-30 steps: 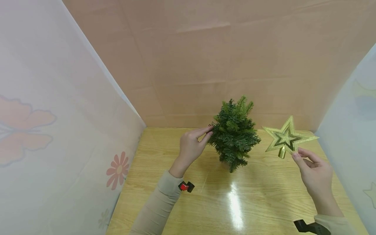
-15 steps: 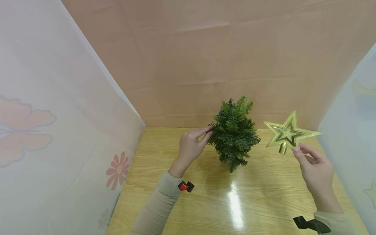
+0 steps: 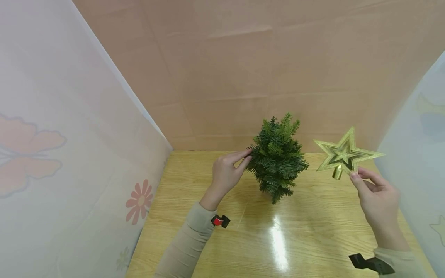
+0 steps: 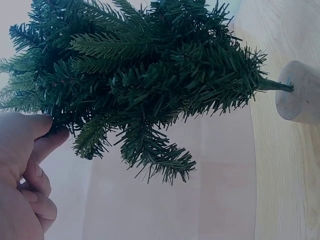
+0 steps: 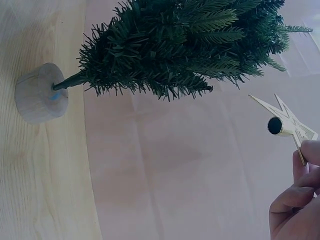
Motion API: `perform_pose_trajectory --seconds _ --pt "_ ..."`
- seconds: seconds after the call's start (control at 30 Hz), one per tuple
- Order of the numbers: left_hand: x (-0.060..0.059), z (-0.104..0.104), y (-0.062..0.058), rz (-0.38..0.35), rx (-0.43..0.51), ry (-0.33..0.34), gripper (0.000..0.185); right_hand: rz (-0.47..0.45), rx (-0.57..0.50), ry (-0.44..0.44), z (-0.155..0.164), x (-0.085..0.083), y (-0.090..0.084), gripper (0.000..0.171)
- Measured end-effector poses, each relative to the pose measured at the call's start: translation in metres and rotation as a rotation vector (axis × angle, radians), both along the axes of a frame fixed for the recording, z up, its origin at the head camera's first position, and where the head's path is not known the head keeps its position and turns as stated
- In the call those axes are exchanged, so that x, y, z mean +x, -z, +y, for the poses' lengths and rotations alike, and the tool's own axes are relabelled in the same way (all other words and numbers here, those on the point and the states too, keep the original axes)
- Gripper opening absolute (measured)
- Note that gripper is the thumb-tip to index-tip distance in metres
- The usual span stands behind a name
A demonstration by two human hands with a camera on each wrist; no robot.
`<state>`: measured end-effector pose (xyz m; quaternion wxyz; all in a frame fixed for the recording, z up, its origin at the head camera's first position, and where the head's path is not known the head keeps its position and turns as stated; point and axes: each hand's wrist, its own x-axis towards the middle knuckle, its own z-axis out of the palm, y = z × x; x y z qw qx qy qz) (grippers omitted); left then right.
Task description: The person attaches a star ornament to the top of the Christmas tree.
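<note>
A small artificial Christmas tree [image 3: 278,158] stands upright on the wooden table, its round pale base [image 5: 42,95] plain in the right wrist view. My left hand [image 3: 227,172] pinches a branch tip on the tree's left side between thumb and forefinger; needles partly hide the fingertips [image 4: 57,137]. To the right of the tree, my right hand [image 3: 379,197] holds a gold star tree topper [image 3: 344,154] by one lower point, raised above the table. The star's hollow socket [image 5: 275,126] hangs below its middle, with its dark opening showing in the right wrist view.
The light wood table [image 3: 194,247] ends at a brownish-pink backdrop [image 3: 222,77]. A pale panel with a butterfly and flowers [image 3: 87,154] borders the left, and another pale panel [image 3: 417,154] borders the right.
My right hand has lifted the star topper a little and carried it slightly to the right, away from the tree. The left hand and the tree stay where they were.
</note>
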<state>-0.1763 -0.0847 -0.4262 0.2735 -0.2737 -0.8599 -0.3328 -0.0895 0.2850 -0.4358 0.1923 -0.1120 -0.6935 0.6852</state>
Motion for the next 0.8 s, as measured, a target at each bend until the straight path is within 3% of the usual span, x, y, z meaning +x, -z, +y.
perform_pose_trajectory --seconds 0.8 --pt "0.000 0.001 0.000 0.030 -0.011 0.000 0.027 0.050 -0.056 0.020 -0.005 -0.008 -0.020 0.028"
